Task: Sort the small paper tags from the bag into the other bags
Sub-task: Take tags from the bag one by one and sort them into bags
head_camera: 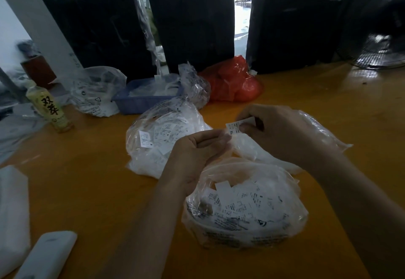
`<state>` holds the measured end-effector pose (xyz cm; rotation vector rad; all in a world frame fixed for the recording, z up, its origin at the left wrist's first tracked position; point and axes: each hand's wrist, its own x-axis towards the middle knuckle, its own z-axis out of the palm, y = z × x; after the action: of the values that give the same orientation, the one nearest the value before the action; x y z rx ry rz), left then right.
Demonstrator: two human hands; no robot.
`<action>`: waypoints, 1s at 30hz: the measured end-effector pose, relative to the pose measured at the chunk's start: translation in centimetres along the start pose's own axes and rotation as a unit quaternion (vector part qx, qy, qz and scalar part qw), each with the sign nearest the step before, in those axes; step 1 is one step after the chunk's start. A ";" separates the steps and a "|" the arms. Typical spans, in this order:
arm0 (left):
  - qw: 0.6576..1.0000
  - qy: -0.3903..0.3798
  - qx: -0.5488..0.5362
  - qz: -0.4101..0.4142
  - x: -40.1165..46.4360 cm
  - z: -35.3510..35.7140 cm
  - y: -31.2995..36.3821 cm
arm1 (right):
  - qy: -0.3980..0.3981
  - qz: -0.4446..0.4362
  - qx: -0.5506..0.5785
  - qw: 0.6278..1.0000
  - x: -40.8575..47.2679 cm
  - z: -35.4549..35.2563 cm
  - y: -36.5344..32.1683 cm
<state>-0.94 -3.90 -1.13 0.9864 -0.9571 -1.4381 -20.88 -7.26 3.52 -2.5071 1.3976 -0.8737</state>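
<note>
Paper tag, small and white with "XL" printed on it (237, 127), sits pinched in the fingertips of your right hand (278, 131), held up above the bench between the bags. Its long axis runs roughly left to right, with the free printed end poking out toward your left hand (198, 153), which is very close to it, perhaps touching. That left hand is cupped with fingers curled, and you cannot tell from here whether it holds anything; its inner side is turned away.

The relation that matters: the tag is at your right grip, and just below and beyond it lies a flat whitish plastic bag (249, 151), nearest of all. The source looks to be the clear plastic bag full of printed tags (245, 208) close to you, under both wrists. A second clear bag with tags marked M and S (162, 138) lies left of the grip, nearer your left hand.

Which bag takes XL is a guess; no mouth of the whitish bag shows, and your right hand covers part of it. Another crinkled clear bag (324, 134) behind your right wrist is half hidden. Further bags by the blue plastic tray (140, 101) are too blurred to read.
</note>
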 end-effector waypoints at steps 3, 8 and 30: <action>1.000 0.013 0.025 0.002 -0.1 0.2 0.1 | -0.036 -0.024 -0.034 0.998 -0.1 -0.3 -0.1; 0.996 0.035 0.080 0.019 -0.2 0.3 0.0 | -0.041 -0.002 -0.003 0.999 -0.1 0.1 -0.2; 0.994 0.020 0.107 0.031 -0.5 0.3 0.5 | -0.072 0.026 -0.017 0.997 -0.2 -0.5 0.2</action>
<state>-1.03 -3.44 -0.50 1.1269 -1.1191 -1.2776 -21.39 -7.17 3.82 -2.4904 1.4334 -0.6502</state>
